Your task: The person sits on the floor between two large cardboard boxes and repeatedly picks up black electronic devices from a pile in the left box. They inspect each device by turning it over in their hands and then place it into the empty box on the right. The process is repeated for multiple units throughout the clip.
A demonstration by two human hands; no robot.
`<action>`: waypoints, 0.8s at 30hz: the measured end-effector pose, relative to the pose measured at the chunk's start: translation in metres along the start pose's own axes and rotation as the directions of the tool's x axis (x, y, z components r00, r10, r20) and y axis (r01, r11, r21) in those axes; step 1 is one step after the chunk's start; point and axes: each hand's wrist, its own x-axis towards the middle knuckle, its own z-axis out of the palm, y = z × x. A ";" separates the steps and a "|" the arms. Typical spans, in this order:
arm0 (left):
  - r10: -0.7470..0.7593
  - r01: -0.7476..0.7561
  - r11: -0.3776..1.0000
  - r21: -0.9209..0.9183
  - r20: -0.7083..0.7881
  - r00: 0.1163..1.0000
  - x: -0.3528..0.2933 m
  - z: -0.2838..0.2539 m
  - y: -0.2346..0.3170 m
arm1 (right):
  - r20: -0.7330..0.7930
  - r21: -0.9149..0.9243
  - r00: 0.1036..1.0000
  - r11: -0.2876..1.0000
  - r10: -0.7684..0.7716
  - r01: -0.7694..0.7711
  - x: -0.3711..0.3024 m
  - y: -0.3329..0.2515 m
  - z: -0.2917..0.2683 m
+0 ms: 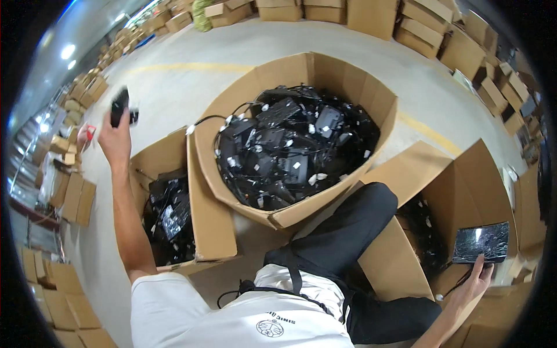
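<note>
Out to the far left, my left hand (116,138) is raised and closed around a small black object (120,107), blurred, so its kind does not show. Over on the right, my right hand (477,283) grips the lower edge of a flat black rectangular device (480,243) in shiny film, and a dark cable hangs near it. This device is above the right-hand cardboard box (474,180), which has dark cabled items inside. Between my hands stands a large cardboard box (348,71) heaped with black film-wrapped devices (281,136), cables and white tags.
A smaller cardboard box (213,232) at the left holds more black wrapped items (173,217). My bent leg (342,217) lies between the boxes. Stacked cartons (420,29) line the far side and the left. A yellow line (191,66) crosses the grey floor.
</note>
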 end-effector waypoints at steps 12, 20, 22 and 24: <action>-0.103 0.046 0.943 0.331 0.157 0.982 -0.124 0.054 -0.114 | 0.188 -0.098 0.981 0.995 0.042 -0.024 -0.006 -0.032 0.067; 0.160 -0.021 0.986 -0.168 0.888 0.432 -0.139 0.229 0.167 | 0.226 -0.029 0.950 0.977 0.214 -0.213 -0.031 0.026 0.081; 0.035 -0.092 0.996 0.004 0.905 0.424 -0.183 0.283 0.173 | 0.239 0.002 0.952 0.980 0.193 -0.200 -0.038 0.020 0.084; -0.058 -0.088 0.991 0.103 0.910 0.411 -0.208 0.321 0.166 | 0.223 -0.045 0.957 0.982 0.188 -0.182 -0.041 0.009 0.068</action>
